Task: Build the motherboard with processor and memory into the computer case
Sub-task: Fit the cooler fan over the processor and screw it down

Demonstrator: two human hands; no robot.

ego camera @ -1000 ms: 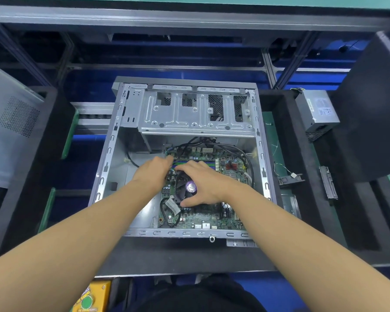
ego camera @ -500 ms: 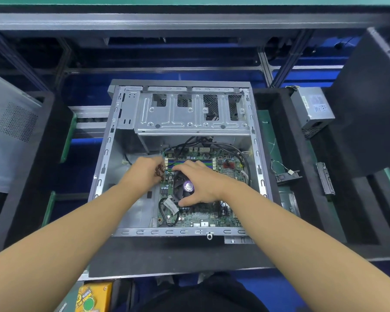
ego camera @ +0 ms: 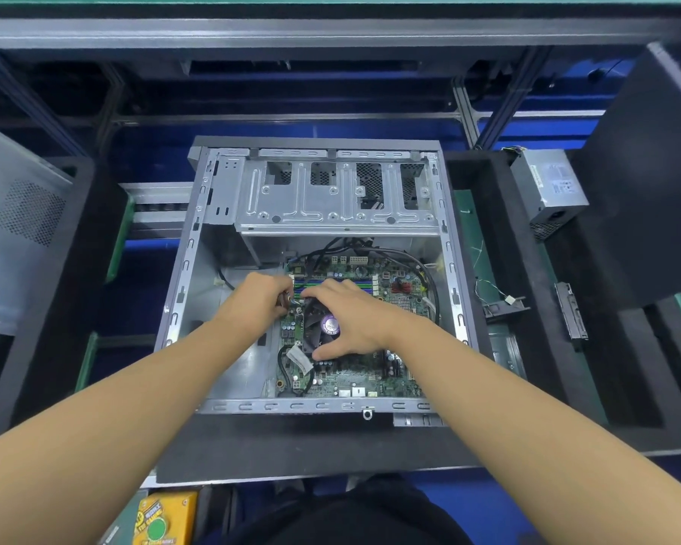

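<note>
Clasping the cooler point(ego camera: 315, 341) with the right hand point(ego camera: 354, 320), thumb at its near edge, fingers at the far one; curling the left hand point(ego camera: 258, 298) at the left edge of the motherboard point(ego camera: 354, 381), grasp impossible to tell. Lies flat inside the computer case point(ego camera: 291, 406), towards its right. Probably light, stiff, fragile: best gripped by bare edges or cooler.

1. Rectangular green circuit-board motherboard point(ego camera: 346, 381): blue/green striped memory slots point(ego camera: 311, 284).
2. Square black cooler fan point(ego camera: 315, 328): round purple centre label point(ego camera: 330, 323).
3. Open sheet-metal computer case point(ego camera: 185, 285): silver-grey.
4. Yellow plastic box point(ego camera: 174, 509), lower left: green button point(ego camera: 157, 529).
5. Flat foam mat point(ego camera: 291, 446): black.
</note>
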